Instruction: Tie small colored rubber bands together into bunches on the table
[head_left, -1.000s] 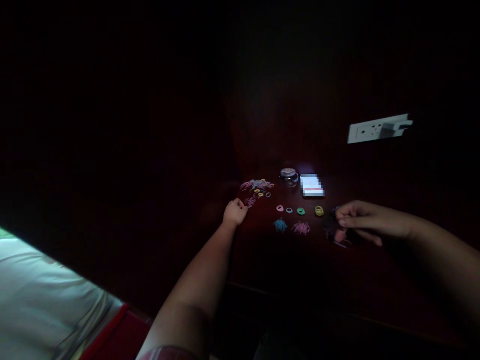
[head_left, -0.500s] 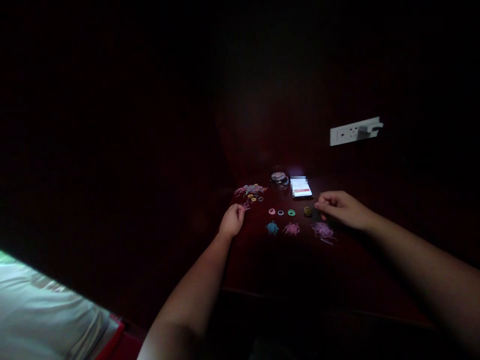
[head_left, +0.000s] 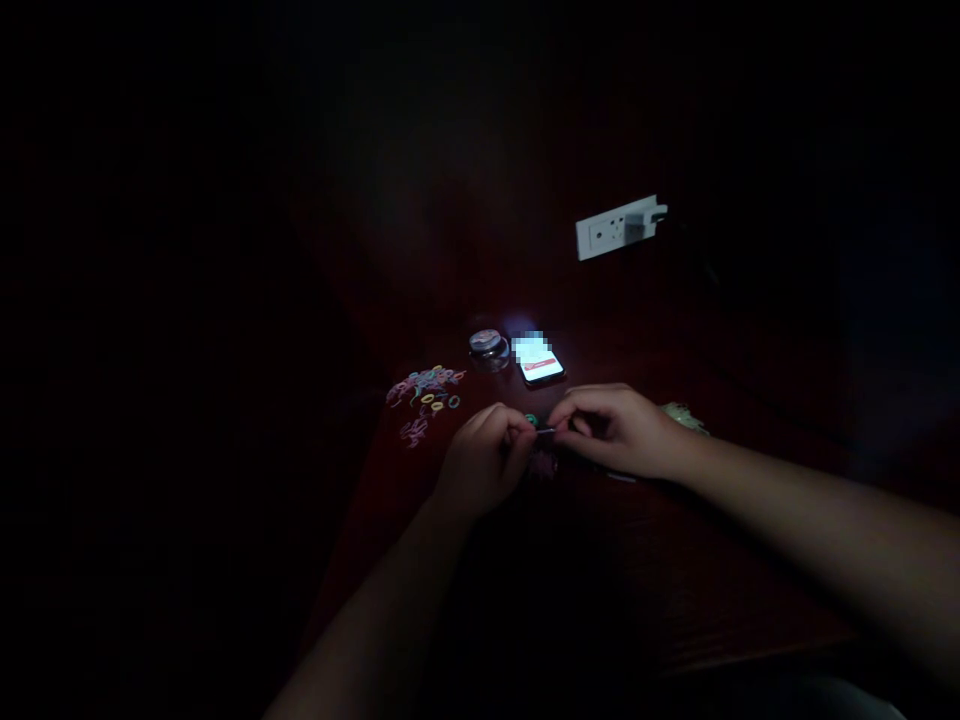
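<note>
Between my two hands a small pale purple rubber band [head_left: 545,430] is stretched, pinched at both ends. My left hand [head_left: 487,455] is closed on one end with thumb and fingertips; my right hand [head_left: 619,430] is closed on the other. Just behind the band lies a green hair band [head_left: 531,420], partly covered by the fingers. A dim pinkish-purple heap of rubber bands [head_left: 543,463] shows below the hands. To the left is a mixed heap of coloured bands [head_left: 427,380], with a few purple bands [head_left: 413,432] in front of it. My right hand hides part of the table.
A lidded clear jar [head_left: 489,350] stands at the back beside a lit phone [head_left: 544,370]. Past my right wrist lies a pale yellow-green heap of bands [head_left: 684,417]. A white socket strip [head_left: 615,230] with a plug is on the dark wall.
My left hand has moved right from the purple bands, and both hands have come together with a band between them. The view has turned right, bringing the pale heap into sight.
</note>
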